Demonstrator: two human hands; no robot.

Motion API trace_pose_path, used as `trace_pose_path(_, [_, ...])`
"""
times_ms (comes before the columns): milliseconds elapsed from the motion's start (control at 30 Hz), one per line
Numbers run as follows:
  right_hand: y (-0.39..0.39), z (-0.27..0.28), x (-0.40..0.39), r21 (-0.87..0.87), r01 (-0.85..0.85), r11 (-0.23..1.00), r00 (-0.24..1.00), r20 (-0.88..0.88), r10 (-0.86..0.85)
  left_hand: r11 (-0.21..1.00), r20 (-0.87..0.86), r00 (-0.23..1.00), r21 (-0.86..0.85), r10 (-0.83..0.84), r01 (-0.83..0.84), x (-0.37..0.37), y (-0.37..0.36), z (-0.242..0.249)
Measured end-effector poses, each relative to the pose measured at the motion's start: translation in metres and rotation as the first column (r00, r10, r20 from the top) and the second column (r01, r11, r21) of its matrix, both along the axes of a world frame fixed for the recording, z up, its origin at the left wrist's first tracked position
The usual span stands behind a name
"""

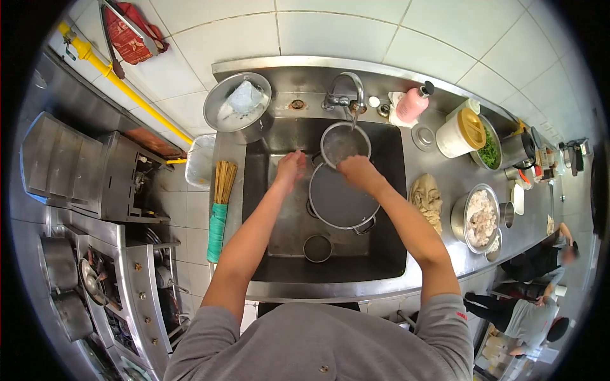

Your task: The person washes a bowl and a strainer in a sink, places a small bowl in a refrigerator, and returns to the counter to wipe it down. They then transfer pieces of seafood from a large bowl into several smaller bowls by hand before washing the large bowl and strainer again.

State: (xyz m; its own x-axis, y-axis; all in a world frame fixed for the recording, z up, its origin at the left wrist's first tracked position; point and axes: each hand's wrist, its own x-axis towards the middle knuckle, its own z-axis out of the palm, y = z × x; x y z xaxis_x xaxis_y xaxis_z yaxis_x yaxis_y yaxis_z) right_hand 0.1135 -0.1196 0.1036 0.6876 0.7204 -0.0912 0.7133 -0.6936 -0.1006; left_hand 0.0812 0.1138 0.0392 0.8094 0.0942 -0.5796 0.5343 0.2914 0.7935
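Note:
A small metal pot is under the running faucet, with water in it. My right hand is closed on its near rim. To the left, my left hand hangs over the sink, apart from the pot, its fingers loosely extended and nothing visible in them. Just below the small pot, a larger round pot with side handles sits in the sink, partly covered by the small pot and my right hand. A small round metal container lies near the sink's front.
Left of the sink are a soapy pot with a cloth and a bamboo brush. On the right counter are a pink pump bottle, a yellow-lidded tub, a rag and a bowl of pale food. Two people stand far right.

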Motion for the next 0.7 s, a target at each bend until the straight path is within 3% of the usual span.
trace_pose_path(67, [-0.002,-0.003,-0.016,0.005,-0.085,0.996,0.995,-0.049,0.085,1.0,-0.02,1.0,-0.024,0.009,-0.01,-0.005,0.002,-0.013])
trace_pose_path(167, [0.001,0.01,-0.013,0.047,0.005,0.999,0.998,-0.065,-0.002,0.996,-0.061,0.998,-0.085,0.011,-0.017,-0.014,-0.002,-0.024])
trace_pose_path(267, [0.005,0.001,-0.009,-0.058,0.047,0.997,0.998,-0.036,-0.049,0.997,-0.062,0.998,-0.082,-0.017,0.012,-0.02,-0.001,-0.021])
trace_pose_path(367, [0.007,0.013,-0.014,0.176,0.009,0.984,0.998,-0.062,0.002,0.995,-0.059,0.998,-0.103,-0.02,0.013,-0.023,-0.004,-0.026])
trace_pose_path(400, [0.007,0.013,-0.007,0.307,0.101,0.946,0.979,-0.201,-0.04,0.993,-0.058,0.998,-0.117,-0.011,0.004,-0.024,-0.005,-0.031])
trace_pose_path(467, [0.012,0.02,0.027,0.512,0.318,0.798,0.883,-0.467,-0.053,0.976,-0.102,0.994,-0.212,0.034,-0.055,-0.022,-0.012,-0.036])
trace_pose_path(567, [0.013,0.003,0.067,0.548,0.577,0.606,0.786,-0.574,-0.23,0.937,-0.098,0.992,-0.331,0.084,-0.112,-0.018,-0.028,-0.038])
trace_pose_path(667, [0.024,0.008,0.081,0.519,0.851,0.078,0.524,-0.849,-0.062,0.867,-0.079,0.988,-0.472,0.135,-0.156,-0.013,-0.049,-0.031])
trace_pose_path(700, [0.023,0.005,0.091,0.521,0.85,0.072,0.525,-0.85,-0.048,0.835,-0.08,0.984,-0.521,0.157,-0.176,-0.014,-0.055,-0.025])
